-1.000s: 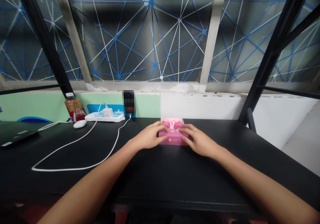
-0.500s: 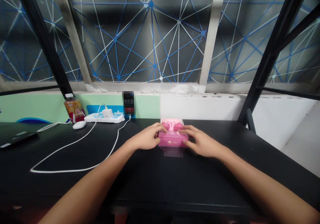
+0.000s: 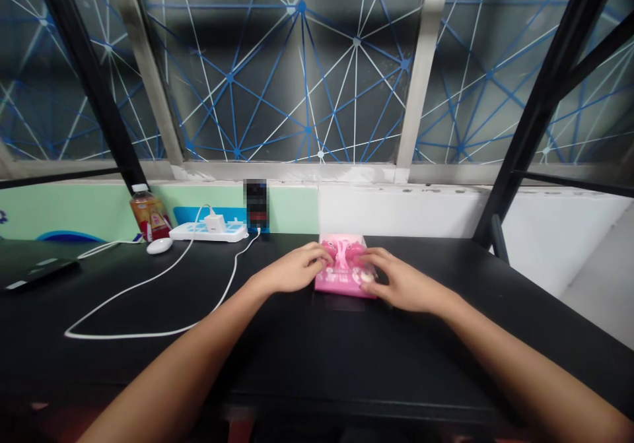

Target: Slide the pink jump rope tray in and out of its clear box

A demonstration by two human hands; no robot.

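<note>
A pink box (image 3: 341, 290) with a clear front and pink contents lies on the black table, between my two hands. What the pink things inside are, I cannot make out. My left hand (image 3: 300, 268) grips the box's left side, its curled fingers over the upper edge and the thumb close by. On the opposite side, my right hand (image 3: 403, 283) has its fingertips on the right edge and its thumb at the lower right corner. Part of each side of the box is hidden by fingers.
A white charging cable (image 3: 123, 336) loops over the table (image 3: 317, 364) to a phone (image 3: 256, 205) by the wall. A white power strip (image 3: 208, 232), a drink bottle (image 3: 150, 215), a white mouse (image 3: 159, 246) and a dark flat device (image 3: 42, 274) are at left.
The box has tipped so its windowed face shows more and its pink front edge looks narrower. My left thumb has moved up slightly; both hands stay at its sides.
</note>
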